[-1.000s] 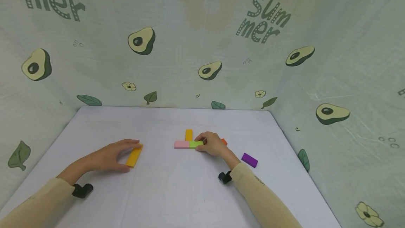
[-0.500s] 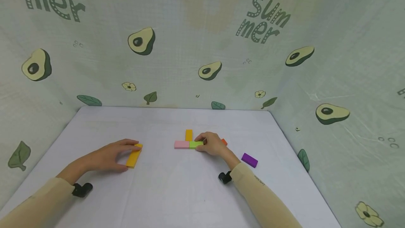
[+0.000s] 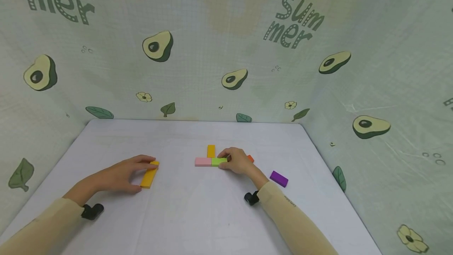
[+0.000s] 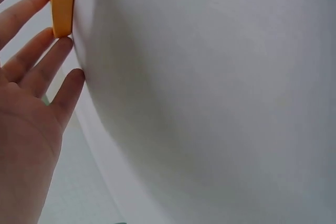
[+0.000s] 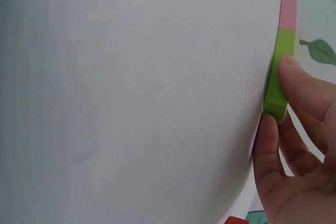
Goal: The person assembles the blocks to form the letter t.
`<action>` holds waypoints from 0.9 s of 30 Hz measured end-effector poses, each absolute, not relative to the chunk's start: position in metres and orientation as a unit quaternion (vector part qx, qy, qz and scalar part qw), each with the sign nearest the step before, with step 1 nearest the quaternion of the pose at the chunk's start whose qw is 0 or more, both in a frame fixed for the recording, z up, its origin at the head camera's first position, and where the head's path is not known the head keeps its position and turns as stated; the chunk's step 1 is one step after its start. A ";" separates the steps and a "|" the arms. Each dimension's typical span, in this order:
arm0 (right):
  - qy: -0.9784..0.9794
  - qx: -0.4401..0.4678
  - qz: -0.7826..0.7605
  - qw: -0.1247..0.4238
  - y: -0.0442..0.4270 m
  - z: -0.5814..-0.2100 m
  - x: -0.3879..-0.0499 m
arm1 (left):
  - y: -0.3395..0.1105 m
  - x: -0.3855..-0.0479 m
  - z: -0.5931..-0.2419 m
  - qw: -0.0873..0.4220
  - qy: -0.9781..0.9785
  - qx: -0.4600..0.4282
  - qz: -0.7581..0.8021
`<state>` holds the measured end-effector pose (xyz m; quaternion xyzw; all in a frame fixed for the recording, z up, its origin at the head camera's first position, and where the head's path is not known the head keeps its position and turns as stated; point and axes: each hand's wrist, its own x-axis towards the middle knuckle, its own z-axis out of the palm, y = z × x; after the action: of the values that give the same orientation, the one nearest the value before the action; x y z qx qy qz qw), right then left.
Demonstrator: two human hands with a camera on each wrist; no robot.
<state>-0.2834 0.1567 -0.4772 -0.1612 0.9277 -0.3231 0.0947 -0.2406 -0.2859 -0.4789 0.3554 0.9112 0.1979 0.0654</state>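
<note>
On the left of the table, my left hand (image 3: 118, 175) spans an orange-yellow block (image 3: 150, 175), fingers at its far end and thumb by its near end. The left wrist view shows fingertips against this block's end (image 4: 63, 6); the thumb is mostly cut off there. Near the middle, my right hand (image 3: 238, 161) pinches the right end of a lime-green block (image 3: 217, 162) between thumb and fingers. That block lies end to end with a pink block (image 3: 203, 162), as the right wrist view also shows. A shorter-looking yellow block (image 3: 211, 151) stands out behind their joint.
An orange-red block (image 3: 251, 158) is partly hidden behind my right hand. Farther right, a purple block (image 3: 279, 179) lies at a slant on the white table (image 3: 191, 215). Patterned cloth (image 3: 198, 70) hangs behind and along the sides.
My left thumb and the orange-yellow block have shifted very slightly to the left. My right hand and the other blocks look unmoved.
</note>
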 end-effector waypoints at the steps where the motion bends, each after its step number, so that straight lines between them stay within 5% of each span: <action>1: 0.927 -0.163 -0.324 0.094 0.157 -0.477 -0.283 | -0.286 -0.241 -0.479 0.068 0.911 0.356 0.195; 27: 0.926 -0.155 -0.329 0.101 0.157 -0.475 -0.283 | -0.269 -0.244 -0.482 0.027 0.916 0.350 0.196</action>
<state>-0.2828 0.1566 -0.4751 -0.1551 0.9261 -0.3288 0.1008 -0.2442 -0.2694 -0.4825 0.3498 0.9157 0.1959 0.0273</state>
